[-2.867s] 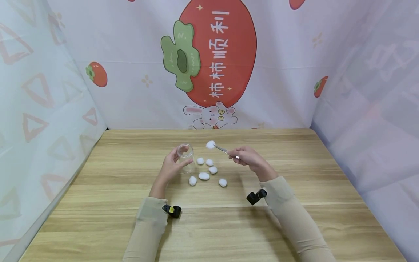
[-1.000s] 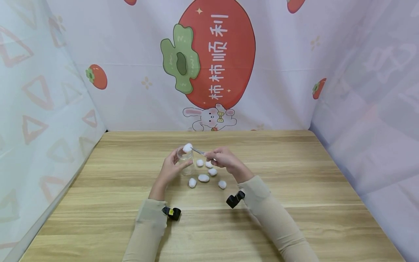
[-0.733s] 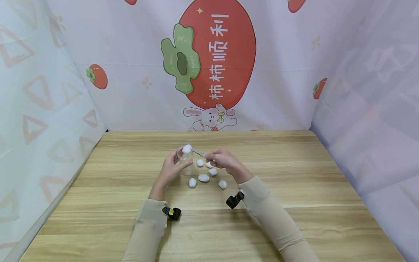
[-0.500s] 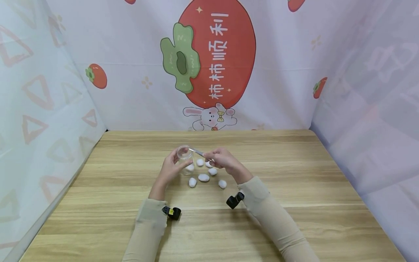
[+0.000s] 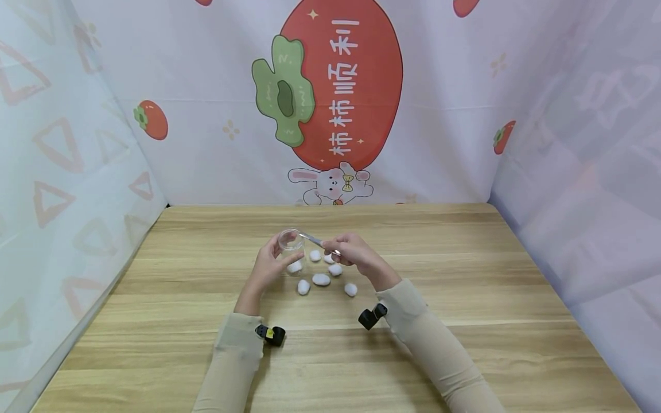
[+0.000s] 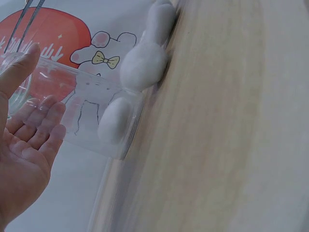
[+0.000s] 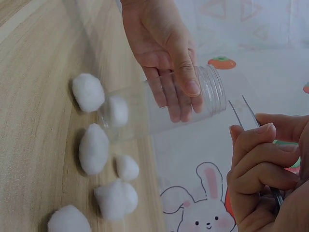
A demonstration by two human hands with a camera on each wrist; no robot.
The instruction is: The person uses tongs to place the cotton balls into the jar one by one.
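My left hand [image 5: 269,263] grips a clear, lidless jar [image 7: 159,104] around its upper part, thumb on the near side. The jar stands upright on the table. One white cotton ball [image 6: 115,121] lies at its bottom. In my right hand [image 5: 356,255] I pinch metal tweezers [image 5: 313,240], their tips at the jar's mouth. The right wrist view shows the tips [image 7: 244,108] slightly apart with nothing between them. Several more cotton balls lie on the table to the right of and in front of the jar, among them a longer one [image 5: 321,279] and one nearest my right sleeve [image 5: 350,289].
The wooden table [image 5: 413,355] runs back to a white printed curtain [image 5: 206,155], with further curtains [image 5: 62,172] at the sides. A small black camera [image 5: 373,316] sits on the right cuff, another [image 5: 276,336] on the left.
My right hand moved left, bringing the cotton ball in the tweezers over the jar's mouth. It was let go and dropped to the jar's bottom. The left hand stayed on the jar.
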